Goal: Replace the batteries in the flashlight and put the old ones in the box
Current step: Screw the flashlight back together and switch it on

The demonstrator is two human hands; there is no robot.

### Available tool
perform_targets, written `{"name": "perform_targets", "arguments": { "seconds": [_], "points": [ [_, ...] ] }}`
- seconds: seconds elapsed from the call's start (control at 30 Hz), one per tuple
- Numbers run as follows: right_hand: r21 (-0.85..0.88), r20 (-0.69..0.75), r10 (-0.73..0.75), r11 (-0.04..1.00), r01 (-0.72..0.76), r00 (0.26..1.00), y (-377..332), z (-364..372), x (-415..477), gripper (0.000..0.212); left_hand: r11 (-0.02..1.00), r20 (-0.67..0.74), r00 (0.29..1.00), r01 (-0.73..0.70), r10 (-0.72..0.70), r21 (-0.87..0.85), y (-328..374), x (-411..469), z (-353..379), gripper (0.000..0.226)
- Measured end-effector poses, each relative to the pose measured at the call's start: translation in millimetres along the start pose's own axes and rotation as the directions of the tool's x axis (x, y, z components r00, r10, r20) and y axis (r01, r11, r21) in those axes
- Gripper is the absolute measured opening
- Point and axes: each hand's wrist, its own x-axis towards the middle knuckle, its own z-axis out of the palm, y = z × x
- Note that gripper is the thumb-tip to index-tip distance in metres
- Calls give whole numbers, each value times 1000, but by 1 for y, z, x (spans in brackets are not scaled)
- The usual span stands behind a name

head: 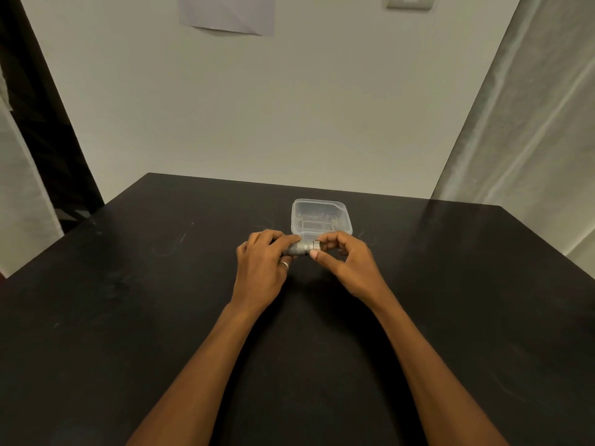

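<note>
A small grey metal flashlight (301,248) lies crosswise between my hands, just above the black table (161,300). My left hand (264,265) grips its body, fingers curled over the top; a ring shows on one finger. My right hand (341,259) pinches the flashlight's right end cap between thumb and fingertips. Right behind the flashlight stands a clear plastic box (320,217), open-topped, with a few small items inside that are too blurred to name. No loose batteries are visible.
The table's back edge meets a pale wall. A light curtain (531,130) hangs at the right, a dark gap at the left. A sheet of paper (228,14) and a wall switch (409,1) are high on the wall.
</note>
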Motion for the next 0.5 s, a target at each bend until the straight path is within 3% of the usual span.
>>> {"name": "perform_targets", "arguments": {
  "seconds": [0.1, 0.2, 0.3, 0.5],
  "points": [
    [-42, -5, 18, 999, -18, 1000, -1, 1, -1, 14, 1000, 12, 1000, -12, 12, 5, 1, -1, -1, 47],
    [-78, -23, 27, 997, -29, 999, -1, 1, -1, 26, 1000, 22, 999, -24, 24, 4, 3, -1, -1, 47],
    [-37, 1, 16, 999, -16, 1000, 0, 1, -1, 17, 1000, 6, 1000, -13, 13, 1, 1, -1, -1, 47],
    [-63, -11, 34, 997, -34, 999, -1, 0, -1, 21, 1000, 10, 1000, -20, 20, 9, 3, -1, -2, 48]
  ]
}}
